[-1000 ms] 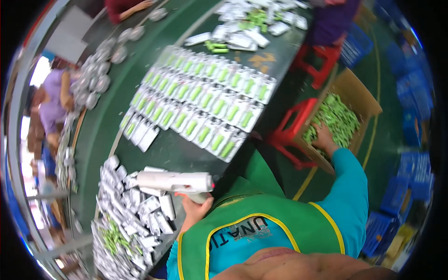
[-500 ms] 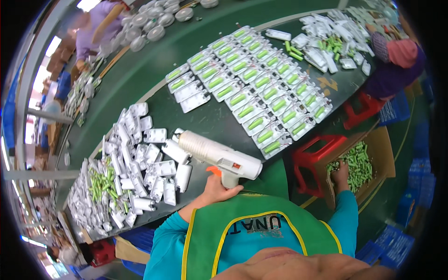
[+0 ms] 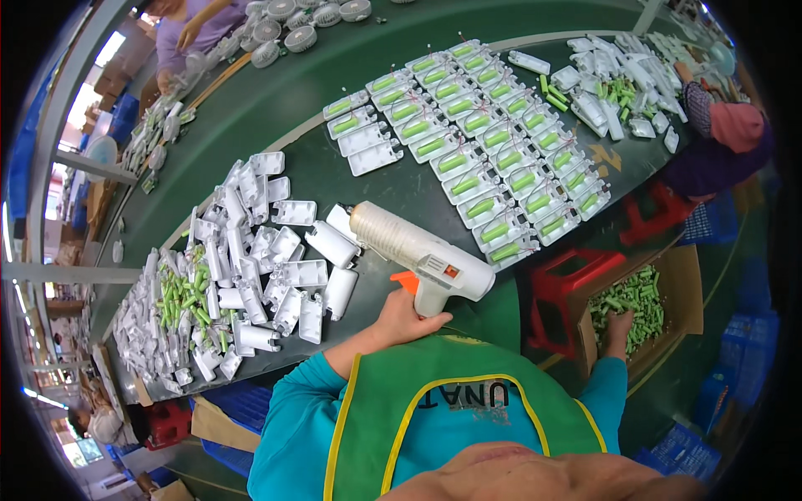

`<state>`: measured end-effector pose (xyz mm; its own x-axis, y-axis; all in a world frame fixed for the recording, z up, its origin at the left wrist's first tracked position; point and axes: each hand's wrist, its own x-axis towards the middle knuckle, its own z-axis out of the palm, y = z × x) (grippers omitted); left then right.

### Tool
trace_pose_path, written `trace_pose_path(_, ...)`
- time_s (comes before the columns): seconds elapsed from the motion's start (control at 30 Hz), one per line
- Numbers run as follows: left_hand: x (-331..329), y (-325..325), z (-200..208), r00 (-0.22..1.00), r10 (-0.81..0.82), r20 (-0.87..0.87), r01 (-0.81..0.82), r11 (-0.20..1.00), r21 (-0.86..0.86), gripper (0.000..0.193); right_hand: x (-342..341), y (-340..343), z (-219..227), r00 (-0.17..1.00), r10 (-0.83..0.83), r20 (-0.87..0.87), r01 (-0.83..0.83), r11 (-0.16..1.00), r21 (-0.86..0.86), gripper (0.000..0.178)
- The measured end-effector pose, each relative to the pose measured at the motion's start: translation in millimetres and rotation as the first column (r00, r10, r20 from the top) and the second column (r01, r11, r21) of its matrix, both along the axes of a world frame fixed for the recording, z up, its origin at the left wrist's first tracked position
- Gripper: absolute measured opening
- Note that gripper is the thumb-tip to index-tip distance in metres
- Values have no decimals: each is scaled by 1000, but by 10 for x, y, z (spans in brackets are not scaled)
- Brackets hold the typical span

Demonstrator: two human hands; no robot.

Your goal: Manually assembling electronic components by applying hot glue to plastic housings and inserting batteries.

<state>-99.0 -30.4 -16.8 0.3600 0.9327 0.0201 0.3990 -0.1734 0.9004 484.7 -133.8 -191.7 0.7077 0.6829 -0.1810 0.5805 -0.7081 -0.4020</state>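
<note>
My left hand (image 3: 403, 321) is wrapped round the handle of a white glue gun (image 3: 422, 255) with an orange trigger. The gun lies slantwise over the table's near edge, its barrel toward the pile of white plastic casings (image 3: 259, 250) on the left. Down on the right, my right hand (image 3: 618, 327) reaches into a cardboard box (image 3: 687, 292) among many green cylindrical battery cells (image 3: 639, 292). The cells hide its fingertips, so whether it grips any cannot be seen. Ahead stand rows of white casings (image 3: 493, 154), most with a green cell and thin wires inside.
More green cells (image 3: 182, 296) lie amid the left pile. Three white casings (image 3: 368, 150) without cells end the rows. A red stool (image 3: 551, 288) stands beside the box. Another person (image 3: 727, 138) sits at the right by a second casing pile; one (image 3: 188, 37) works at far left.
The whole view has shifted, so the table's contents appear farther right and higher. My right hand has shifted slightly among the cells. The left hand still holds the glue gun.
</note>
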Motion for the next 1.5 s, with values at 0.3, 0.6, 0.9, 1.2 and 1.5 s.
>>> trace_pose_path(0.3, 2, 10, -11, 998, 35, 43, -33, 998, -49, 56, 249, -312, 227, 861, -314, -400, 454, 829, 326, 66)
trace_pose_path(0.6, -24, 9, -318, 991, 121, 62, -115, 988, -99, 39, 69, -176, 1391, 796, -343, -499, 580, 667, 467, 54)
trace_pose_path(0.9, -107, -99, -139, 991, 46, 124, -46, 999, 2, 63, 191, 284, 2461, 831, 97, -547, 324, 716, 619, 32)
trace_pose_path(1.2, -763, -517, -80, 983, 103, 153, -150, 930, 337, 46, -2532, 1838, 3388, 473, 705, -528, -246, 682, 689, 25)
trace_pose_path(1.5, -1273, -662, -179, 942, 234, 241, -318, 851, 417, 44, -6403, 2414, 3137, -204, 717, -666, -670, 394, 629, 28)
